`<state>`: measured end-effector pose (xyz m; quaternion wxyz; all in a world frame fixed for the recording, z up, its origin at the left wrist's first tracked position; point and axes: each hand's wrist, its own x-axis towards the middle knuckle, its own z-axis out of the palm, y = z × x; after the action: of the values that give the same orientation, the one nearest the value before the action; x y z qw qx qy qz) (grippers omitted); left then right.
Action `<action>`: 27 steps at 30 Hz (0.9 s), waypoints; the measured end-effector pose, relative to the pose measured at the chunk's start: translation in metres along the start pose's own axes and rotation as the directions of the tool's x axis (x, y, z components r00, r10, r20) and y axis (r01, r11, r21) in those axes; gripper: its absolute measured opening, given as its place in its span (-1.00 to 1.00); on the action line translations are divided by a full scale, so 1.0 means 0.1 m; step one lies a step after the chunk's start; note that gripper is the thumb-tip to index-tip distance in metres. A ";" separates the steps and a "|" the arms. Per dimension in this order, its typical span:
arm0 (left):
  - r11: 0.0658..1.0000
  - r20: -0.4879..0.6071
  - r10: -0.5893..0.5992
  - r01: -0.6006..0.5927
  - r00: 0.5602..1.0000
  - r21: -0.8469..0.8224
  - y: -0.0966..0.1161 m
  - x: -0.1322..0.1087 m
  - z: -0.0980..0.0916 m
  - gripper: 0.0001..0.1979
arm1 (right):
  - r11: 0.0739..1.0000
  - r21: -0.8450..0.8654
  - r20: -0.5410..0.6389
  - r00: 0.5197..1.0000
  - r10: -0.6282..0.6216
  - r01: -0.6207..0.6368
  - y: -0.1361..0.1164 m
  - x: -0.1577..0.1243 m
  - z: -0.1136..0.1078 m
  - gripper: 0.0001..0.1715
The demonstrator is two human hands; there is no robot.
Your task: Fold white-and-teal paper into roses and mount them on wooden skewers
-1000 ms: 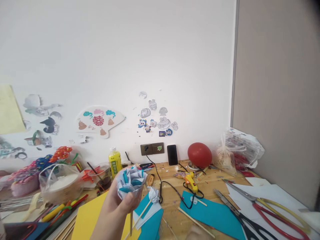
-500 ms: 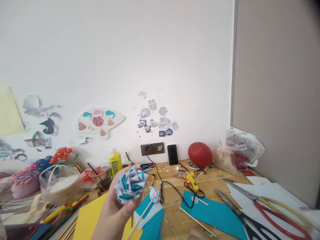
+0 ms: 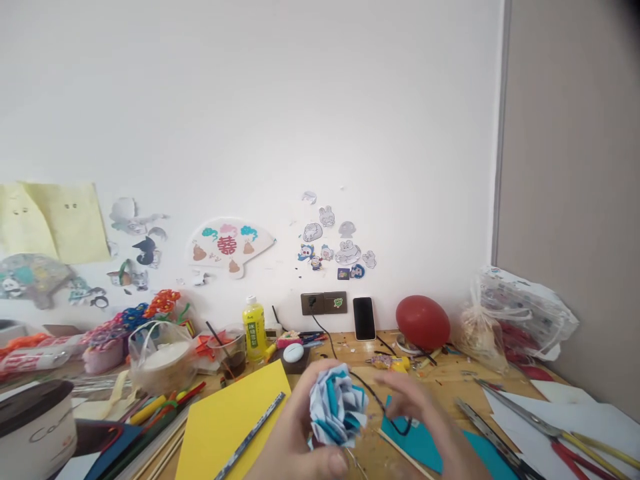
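Observation:
Wrapped round a folded-paper rose in pale lilac and teal (image 3: pixel 338 407) is my left hand (image 3: pixel 300 427), its thumb pressed at the lower front of the petals. My right hand (image 3: pixel 420 413) is raised just to the right of the rose, fingers curved and apart, touching nothing that I can see. Beneath it lies a teal paper sheet (image 3: pixel 425 443), partly covered by the hand. A thin wooden stick (image 3: pixel 403 453) rests between the two hands. Behind the right fingers, a yellow glue gun (image 3: pixel 399 364) is partly hidden.
Left of the hands lie yellow paper (image 3: pixel 225 417) and a patterned strip (image 3: pixel 253 433). A lidded cup (image 3: pixel 37 433) stands far left. Behind are a yellow bottle (image 3: pixel 255 330), a phone (image 3: pixel 364 319) and a red balloon (image 3: pixel 423 322). Scissors (image 3: pixel 545 423) lie on the right.
The view has swung left. My left hand has turned the rose and shifted right in view. My right hand has risen from the bottom edge to beside the rose.

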<state>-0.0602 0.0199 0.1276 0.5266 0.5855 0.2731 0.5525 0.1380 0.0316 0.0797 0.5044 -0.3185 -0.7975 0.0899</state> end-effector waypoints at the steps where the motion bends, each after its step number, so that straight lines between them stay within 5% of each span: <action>1: 1.000 0.045 -0.009 0.009 0.999 0.006 0.00 0.00 0.01 -0.30 | 0.991 -0.024 -0.013 0.992 -0.129 0.129 -0.05 0.13 -0.04 -0.39; 6: 0.985 0.238 -0.027 -0.015 0.971 0.173 0.03 0.07 0.03 -0.31 | 0.859 -0.101 0.081 0.865 -0.496 0.502 -0.16 0.52 -0.15 -0.46; 9: 0.976 0.287 -0.083 0.019 0.954 0.216 0.03 0.10 0.01 -0.29 | 0.845 -0.169 0.135 0.861 -0.490 0.507 -0.19 0.54 -0.23 -0.58; 13: 0.941 0.224 -0.039 -0.040 0.974 0.337 0.03 0.09 0.03 -0.33 | 0.851 -0.254 0.148 0.887 -0.437 0.461 -0.20 0.52 -0.30 -0.60; 17: 0.802 0.097 0.153 -0.181 0.983 0.569 -0.02 0.07 0.14 -0.42 | 0.861 -0.291 0.139 0.909 -0.393 0.417 -0.18 0.53 -0.31 -0.51; 22: 0.696 -0.142 0.341 -0.148 0.929 0.702 -0.25 0.06 0.25 -0.37 | 0.870 -0.357 0.063 0.938 -0.342 0.341 -0.24 0.51 -0.25 -0.55; 27: 0.688 -0.219 0.418 -0.150 0.882 0.710 -0.28 0.05 0.32 -0.44 | 0.863 -0.391 0.017 0.940 -0.342 0.321 -0.29 0.48 -0.17 -0.48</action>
<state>-0.0215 0.0220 0.1090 0.1240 0.6584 0.4509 0.5897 0.1270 0.0344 0.1374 0.4600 -0.2724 -0.8286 -0.1662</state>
